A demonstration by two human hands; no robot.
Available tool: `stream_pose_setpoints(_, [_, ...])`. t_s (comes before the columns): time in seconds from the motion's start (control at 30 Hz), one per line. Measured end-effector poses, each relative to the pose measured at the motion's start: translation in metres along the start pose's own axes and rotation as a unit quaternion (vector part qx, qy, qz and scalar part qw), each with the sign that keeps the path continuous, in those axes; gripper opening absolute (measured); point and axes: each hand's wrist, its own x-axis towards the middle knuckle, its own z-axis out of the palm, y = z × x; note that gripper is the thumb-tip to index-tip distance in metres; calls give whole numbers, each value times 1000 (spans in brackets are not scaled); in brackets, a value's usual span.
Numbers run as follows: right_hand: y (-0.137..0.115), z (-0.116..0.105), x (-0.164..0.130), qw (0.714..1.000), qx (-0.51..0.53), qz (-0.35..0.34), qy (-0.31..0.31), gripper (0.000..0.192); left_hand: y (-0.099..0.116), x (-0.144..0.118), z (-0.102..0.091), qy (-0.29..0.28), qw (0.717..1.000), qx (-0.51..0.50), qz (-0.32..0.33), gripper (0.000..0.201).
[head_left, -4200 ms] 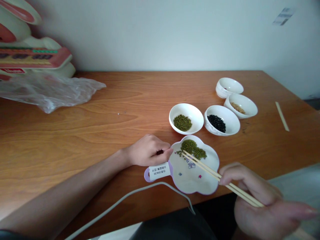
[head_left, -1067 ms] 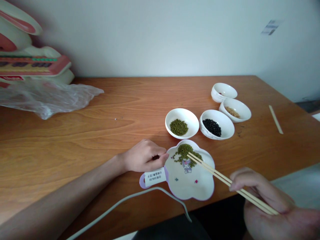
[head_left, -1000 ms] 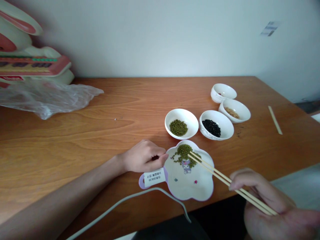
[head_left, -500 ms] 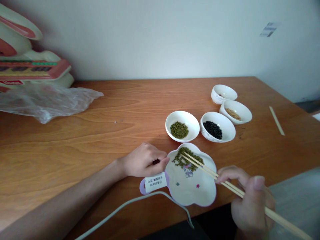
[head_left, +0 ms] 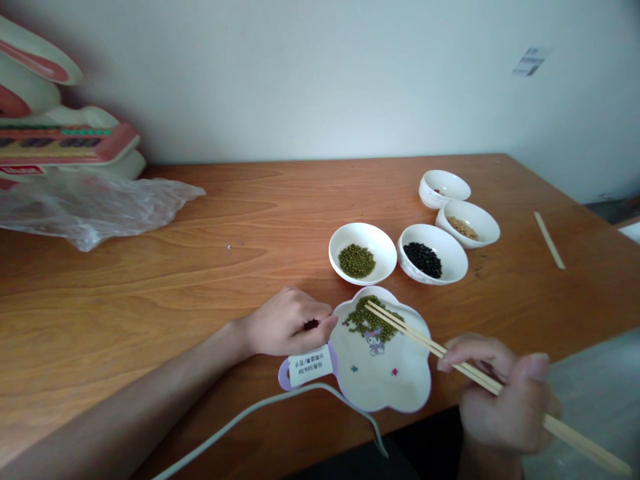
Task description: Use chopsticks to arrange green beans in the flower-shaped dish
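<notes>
A flower-shaped plate point(head_left: 370, 390) with a purple rim and a labelled handle lies near the table's front edge. My left hand point(head_left: 293, 323) is closed, pinching the plate's left rim with thumb and finger. Green mung beans point(head_left: 367, 320) are heaped at the plate's far side. In my right hand point(head_left: 505, 393) is a pair of wooden chopsticks point(head_left: 420, 338), their tips close together over the beans. I cannot tell whether a bean is between them. Just beyond the plate stands a white bowl point(head_left: 385, 257) of mung beans.
To the right are a bowl of black beans point(head_left: 457, 263), a bowl of tan beans or nuts point(head_left: 487, 230) and a further white bowl point(head_left: 457, 187). A flat wooden strip point(head_left: 549, 240) lies far right. A plastic bag point(head_left: 100, 210), toy keyboard point(head_left: 65, 147) and white cable point(head_left: 250, 408) are leftward.
The chopstick tips have shifted slightly up and right over the beans, and my right hand has moved a little to the right. My left hand stays at the plate's rim.
</notes>
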Motion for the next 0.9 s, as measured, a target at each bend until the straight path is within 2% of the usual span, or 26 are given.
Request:
stream_pose_setpoints(0.13, [-11,-7,7,997,74,-3,-5,75,0,0,0,-1,1000,2,-1,34])
stream_pose_setpoints(0.23, [-18,-3,17,988,134,-73,-12,72,-1,0,1,-9,1000,4,-4,34])
stream_pose_setpoints(0.3, [-22,5,23,986,120,-114,18,71,-1,-1,1,-11,1000,6,-4,34])
stream_pose_setpoints(0.4, [-29,15,27,990,83,-94,63,71,0,0,1,-10,1000,8,-4,34])
stream_pose_setpoints(0.47, [-33,14,24,994,76,-55,61,72,1,0,0,-10,1000,9,-4,34])
stream_pose_setpoints(0.53, [-35,6,18,996,78,-23,31,73,2,0,-1,-11,1000,10,-3,34])
stream_pose_setpoints(0.6, [-36,-7,11,997,67,-4,-26,78,2,0,-1,-9,1000,7,0,34])
stream_pose_setpoints(0.7, [-33,-20,6,994,-19,30,-105,90,1,0,-1,-6,1000,5,2,34])
stream_pose_setpoints(0.8, [-31,-18,4,983,-76,61,-155,99,1,1,0,-2,1000,6,5,35])
stream_pose_setpoints(0.9, [-29,-7,4,984,-60,66,-155,100,2,1,0,9,1000,4,14,36])
